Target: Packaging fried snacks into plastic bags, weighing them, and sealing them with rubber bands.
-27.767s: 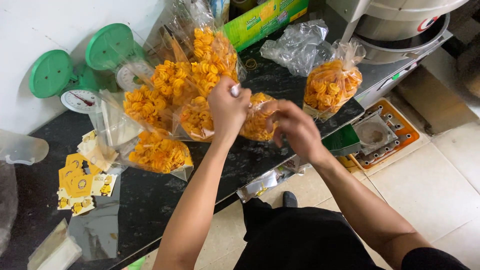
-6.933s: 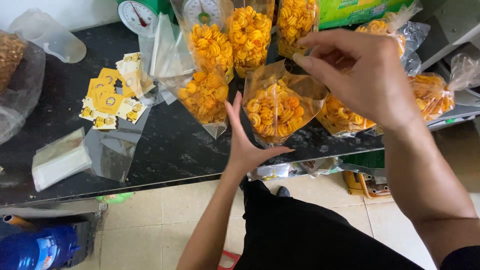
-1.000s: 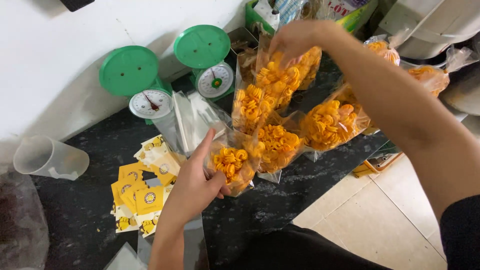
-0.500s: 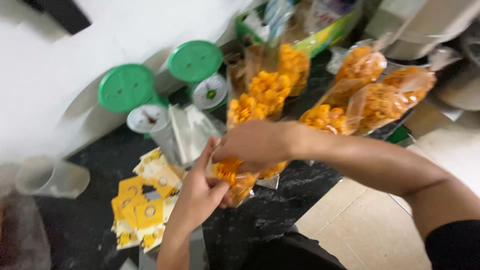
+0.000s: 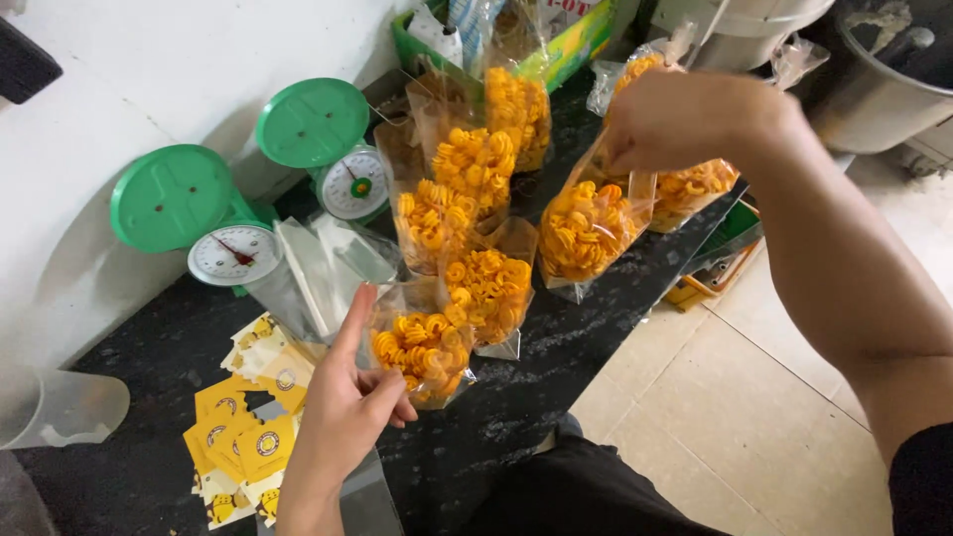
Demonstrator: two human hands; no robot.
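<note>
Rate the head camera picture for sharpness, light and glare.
Head view: sharp overall, soft even daylight; left hand and right hand show no motion smear; slight sheen on the clear snack bags; white wall bright, not blown out.

Two bare hands and forearms are seen from above. The left hand [image 5: 342, 417] is uncovered, and its forearm is bare down to the bottom edge of the picture; no ring, watch or glove is worn on it. The right hand [image 5: 685, 119] is likewise uncovered, and its long forearm is bare up to the lower right corner, where the edge of a black sleeve [image 5: 921, 486] is seen. Dark, almost black clothing [image 5: 586, 491] is worn on the lower body, shown at the bottom middle of the picture as plain cloth without any visible pattern.
</note>
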